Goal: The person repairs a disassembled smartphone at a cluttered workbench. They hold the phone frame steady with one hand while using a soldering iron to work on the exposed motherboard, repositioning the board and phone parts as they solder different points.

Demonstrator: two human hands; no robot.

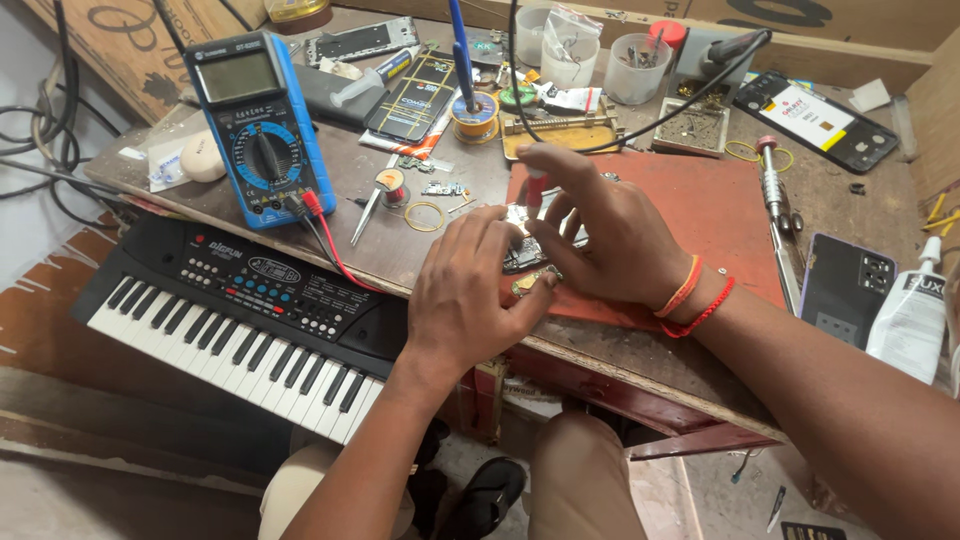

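Workbench [600, 350]: clear cups [637, 68] w/ small parts behind both hands [540, 260].

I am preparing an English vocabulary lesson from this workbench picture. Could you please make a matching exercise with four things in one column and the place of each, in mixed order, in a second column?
Things:
1. blue multimeter
2. black keyboard
3. white bottle
4. small circuit board

Places:
A. under the left hand and right hand, on the red mat
B. at the right edge of the table
C. standing at the back left of the table
D. below the table's front edge, on the left

Pairs: 1-C, 2-D, 3-B, 4-A
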